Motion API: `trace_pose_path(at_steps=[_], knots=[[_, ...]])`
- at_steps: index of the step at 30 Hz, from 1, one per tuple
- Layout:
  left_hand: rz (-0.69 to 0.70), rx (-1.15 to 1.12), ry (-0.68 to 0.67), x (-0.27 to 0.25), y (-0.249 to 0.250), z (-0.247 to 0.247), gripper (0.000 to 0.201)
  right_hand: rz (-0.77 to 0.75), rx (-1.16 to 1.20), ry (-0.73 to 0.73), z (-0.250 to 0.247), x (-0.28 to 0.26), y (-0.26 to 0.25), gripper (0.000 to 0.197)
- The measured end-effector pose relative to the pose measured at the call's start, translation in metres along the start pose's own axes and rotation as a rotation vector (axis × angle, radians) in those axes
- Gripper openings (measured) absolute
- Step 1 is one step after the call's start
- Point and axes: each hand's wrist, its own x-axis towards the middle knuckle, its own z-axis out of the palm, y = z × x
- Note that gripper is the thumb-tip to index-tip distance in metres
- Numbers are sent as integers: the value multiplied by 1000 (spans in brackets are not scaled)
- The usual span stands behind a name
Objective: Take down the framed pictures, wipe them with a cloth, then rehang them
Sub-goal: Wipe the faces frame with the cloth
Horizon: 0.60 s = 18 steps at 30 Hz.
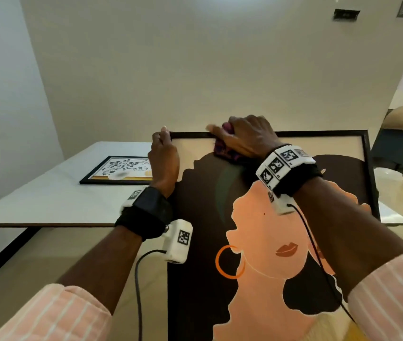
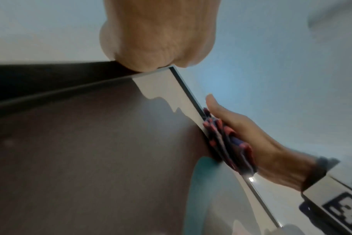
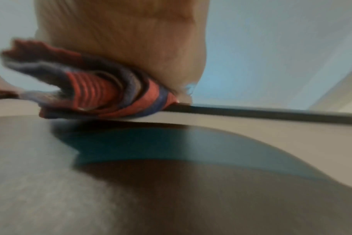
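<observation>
While the large framed portrait [image 1: 281, 217] leans with its top rim away from the person and its lower part running down toward them, off the near edge of the counter [image 1: 48, 193], both hands work at that far top rim. The frame's long axis runs from the person outward, so the unwiped surface lies nearer the body than either hand.

The left hand [image 1: 163, 156] grips the top left corner of the frame, fingers curled over the black rim; the left wrist view confirms a closed hold on that corner. The right hand [image 1: 242, 139] presses a folded red-and-blue striped cloth [image 1: 225, 151] flat against the glass just below the top rim, with a part bunched under the palm; the fingers are spread over the cloth, but motion blur prevents saying whether they curl round it. The two hands are near each other along the top edge, the right one toward the middle.

Judgement: the wiping step is in hand on this picture. The right hand is the one placed to sweep, either along the rim toward the far right corner or down toward the person; the left must hold the corner firm, as the frame appears propped, not lying flat.

A smaller floral framed picture [image 1: 119, 171] lies flat on the counter, left of the left hand, toward the far edge.
</observation>
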Motion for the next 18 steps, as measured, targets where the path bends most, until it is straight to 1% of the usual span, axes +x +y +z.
trace_pose_path(at_steps=[2,3,5,6,8,9,10,11,12,13,14,15,16,17,18], knots=[[-7,26,-26,-1,1,6,42,25,-16,8,3,4,-8,72],[12,76,-55,-4,2,7,42,33,-7,17,5,5,-14,74],[53,134,-93,-2,2,5,50,24,-4,39,5,5,-18,72],[51,140,-133,0,1,2,55,30,9,34,4,4,-13,70],[-13,156,-221,14,-2,-6,61,73,17,27,4,0,8,71],[-43,190,-258,21,-1,-10,63,96,6,35,4,-2,18,73],[-49,251,-289,23,5,-13,60,118,-6,45,2,-5,23,75],[-14,354,-288,22,13,-14,52,138,-16,51,2,-7,24,76],[59,483,-254,19,24,-11,42,143,-30,63,2,-7,22,76],[171,624,-181,17,32,-5,35,130,-40,75,2,-6,15,76],[293,708,-126,9,42,3,32,105,-41,94,1,-5,5,74],[397,744,-125,1,50,14,32,75,-38,116,1,-4,-2,72],[457,744,-166,-5,58,24,36,47,-41,133,-1,-4,-6,70],[442,757,-240,-6,62,33,46,30,-43,130,-4,-6,-2,67],[391,765,-316,-4,63,38,61,21,-46,113,-7,-9,6,63]])
